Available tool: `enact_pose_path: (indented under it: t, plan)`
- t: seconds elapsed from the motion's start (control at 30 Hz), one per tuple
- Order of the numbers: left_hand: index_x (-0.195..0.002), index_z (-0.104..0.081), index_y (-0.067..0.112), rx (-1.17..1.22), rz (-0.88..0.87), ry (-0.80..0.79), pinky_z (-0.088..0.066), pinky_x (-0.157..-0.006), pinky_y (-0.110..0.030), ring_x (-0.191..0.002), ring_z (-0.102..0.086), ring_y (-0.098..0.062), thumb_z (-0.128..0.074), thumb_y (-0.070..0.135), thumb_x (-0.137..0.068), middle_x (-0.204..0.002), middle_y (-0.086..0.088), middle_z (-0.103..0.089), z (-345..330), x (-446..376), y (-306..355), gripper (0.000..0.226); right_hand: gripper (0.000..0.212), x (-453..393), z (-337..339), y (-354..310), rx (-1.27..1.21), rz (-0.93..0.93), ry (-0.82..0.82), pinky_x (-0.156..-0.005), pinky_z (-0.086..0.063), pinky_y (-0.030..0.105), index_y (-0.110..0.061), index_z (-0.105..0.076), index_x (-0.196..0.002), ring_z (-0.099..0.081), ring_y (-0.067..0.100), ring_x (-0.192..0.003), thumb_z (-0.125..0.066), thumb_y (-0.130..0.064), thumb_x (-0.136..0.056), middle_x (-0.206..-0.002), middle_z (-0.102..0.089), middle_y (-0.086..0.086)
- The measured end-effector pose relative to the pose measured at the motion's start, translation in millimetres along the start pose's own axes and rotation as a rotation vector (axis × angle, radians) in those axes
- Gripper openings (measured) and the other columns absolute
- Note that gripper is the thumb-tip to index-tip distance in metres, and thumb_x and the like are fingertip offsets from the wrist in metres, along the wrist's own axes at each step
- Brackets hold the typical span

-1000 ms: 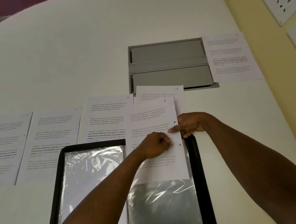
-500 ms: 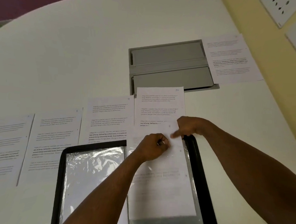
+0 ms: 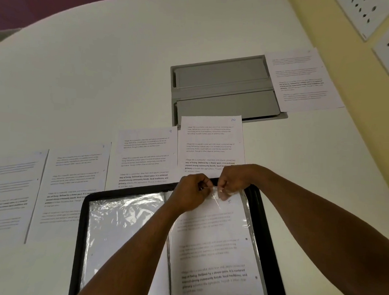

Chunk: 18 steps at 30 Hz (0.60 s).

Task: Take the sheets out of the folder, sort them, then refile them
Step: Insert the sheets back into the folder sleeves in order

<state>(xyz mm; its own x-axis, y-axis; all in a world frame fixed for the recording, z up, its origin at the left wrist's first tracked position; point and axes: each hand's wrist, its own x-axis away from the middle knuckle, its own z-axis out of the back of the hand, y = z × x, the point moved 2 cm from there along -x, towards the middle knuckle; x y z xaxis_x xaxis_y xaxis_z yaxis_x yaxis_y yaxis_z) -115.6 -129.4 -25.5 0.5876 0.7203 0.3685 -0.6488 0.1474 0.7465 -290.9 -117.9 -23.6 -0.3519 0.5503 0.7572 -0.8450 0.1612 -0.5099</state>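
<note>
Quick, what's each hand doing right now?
Left hand: pinching the top edge of the plastic sleeve.
Right hand: pinching that same edge.

White bench (image 3: 102,79) with a curved far edge. Grey recessed panel (image 3: 223,90) with two flaps is set flush into it. Yellow wall (image 3: 326,25) at right carries white socket plates (image 3: 362,14).

Soft, even indoor light falls on the white surface (image 3: 102,75), which reads slightly dim and grey. Glare streaks the plastic sleeve (image 3: 122,222) left of the hands. Faint shadows edge the sheets (image 3: 74,186) further left. Wide-angle distortion curves the surface's far edge. Print is soft and smeared at the left margin, sharper just beyond the hands.
</note>
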Motion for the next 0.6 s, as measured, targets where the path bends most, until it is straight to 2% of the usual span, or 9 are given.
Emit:
enact_pose_path:
  t: [0.03, 0.1, 0.2, 0.27, 0.37, 0.43, 0.5, 0.6]
  plan:
    - [-0.093, -0.067, 0.020, -0.003, 0.000, 0.001, -0.043, -0.069, -0.010, -0.077, -0.058, -0.001, -0.066, 0.015, -0.089, -0.086, 0.010, -0.065, 0, 0, 0, 0.006, 0.021, 1, -1, 0, -0.005, 0.001, -0.016, -0.086, -0.050, 0.027, -0.015, -0.074, -0.105, -0.061, 0.012, -0.093, -0.060, -0.010, -0.090, -0.096, -0.069, -0.005]
    - [-0.094, -0.067, 0.019, -0.008, 0.001, 0.012, -0.042, -0.069, -0.009, -0.076, -0.057, 0.000, -0.066, 0.016, -0.090, -0.086, 0.010, -0.065, -1, 1, 1, 0.005, 0.018, 5, -3, 2, -0.139, -0.010, 0.048, -0.074, -0.047, 0.022, -0.013, -0.074, -0.104, -0.057, 0.007, -0.081, -0.061, -0.013, -0.091, -0.085, -0.065, -0.010]
    - [-0.094, -0.067, 0.017, 0.010, -0.005, 0.053, -0.043, -0.068, -0.007, -0.078, -0.061, -0.003, -0.065, 0.015, -0.090, -0.086, 0.009, -0.066, -2, 5, 1, 0.005, 0.015, 20, -8, 8, -0.607, 0.020, 0.375, -0.076, -0.052, 0.023, -0.014, -0.070, -0.103, -0.067, 0.011, -0.078, -0.066, -0.020, -0.090, -0.095, -0.068, -0.007]
    - [-0.091, -0.067, 0.018, 0.045, -0.009, 0.092, -0.041, -0.065, -0.004, -0.073, -0.059, 0.001, -0.064, 0.015, -0.090, -0.083, 0.010, -0.066, -2, 10, 1, 0.004, 0.026, 32, -20, 13, -0.803, 0.029, 0.595, -0.082, -0.055, 0.030, -0.018, -0.064, -0.109, -0.072, 0.015, -0.076, -0.068, -0.034, -0.089, -0.105, -0.067, -0.005]
    - [-0.088, -0.066, 0.019, 0.086, -0.006, 0.158, -0.040, -0.064, -0.003, -0.070, -0.057, 0.000, -0.064, 0.016, -0.090, -0.080, 0.008, -0.066, -1, 19, 3, 0.004, 0.042, 48, -48, 18, -0.863, -0.035, 0.796, -0.083, -0.055, 0.029, -0.024, -0.058, -0.115, -0.071, 0.010, -0.082, -0.069, -0.049, -0.083, -0.108, -0.068, -0.009]
    - [-0.086, -0.065, 0.019, 0.097, -0.007, 0.193, -0.040, -0.065, -0.002, -0.074, -0.059, -0.004, -0.063, 0.016, -0.090, -0.082, 0.004, -0.068, -1, 26, 5, 0.005, 0.047, 60, -70, 19, -0.837, -0.075, 0.879, -0.078, -0.051, 0.020, -0.027, -0.055, -0.117, -0.068, 0.006, -0.088, -0.071, -0.051, -0.080, -0.106, -0.068, -0.012]
    - [-0.085, -0.065, 0.019, 0.110, -0.004, 0.222, -0.041, -0.066, -0.004, -0.080, -0.062, -0.008, -0.063, 0.016, -0.090, -0.084, 0.003, -0.068, -1, 32, 6, 0.006, 0.049, 73, -91, 16, -0.800, -0.088, 0.905, -0.069, -0.046, 0.012, -0.027, -0.054, -0.117, -0.066, 0.003, -0.087, -0.073, -0.050, -0.078, -0.105, -0.066, -0.014]
    - [-0.086, -0.063, 0.022, 0.123, 0.024, 0.268, -0.044, -0.075, -0.016, -0.090, -0.064, -0.009, -0.063, 0.017, -0.090, -0.090, 0.007, -0.068, -4, 41, 5, 0.007, 0.039, 86, -122, 12, -0.671, -0.149, 0.810, -0.061, -0.045, 0.014, -0.024, -0.057, -0.101, -0.063, 0.002, -0.078, -0.074, -0.050, -0.077, -0.092, -0.065, -0.011]
